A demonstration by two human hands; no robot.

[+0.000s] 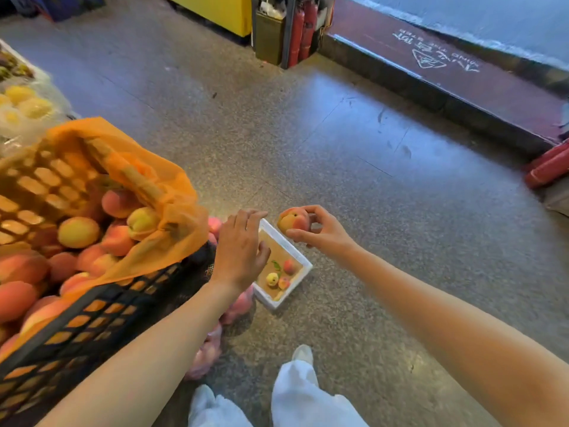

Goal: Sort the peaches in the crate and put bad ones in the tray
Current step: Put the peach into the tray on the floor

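Observation:
A black plastic crate (92, 322) lined with orange mesh stands at the left, full of peaches (78, 232). On the floor beside it lies a white foam tray (303, 262) with three small peaches (284, 282) and a green leaf inside. My right hand (320, 231) holds a yellow-red peach (293, 220) in its fingertips, above the tray's far corner. My left hand (241, 249) hovers over the tray's near left part with fingers relaxed and holds nothing.
Bagged pink peaches (212, 349) lie on the floor against the crate's side. Yellow fruit (34, 107) in plastic sits at far left. A dark step (446, 87) crosses the upper right, with red cylinders (303, 32) behind. My white-clad legs (301, 392) stand at the bottom.

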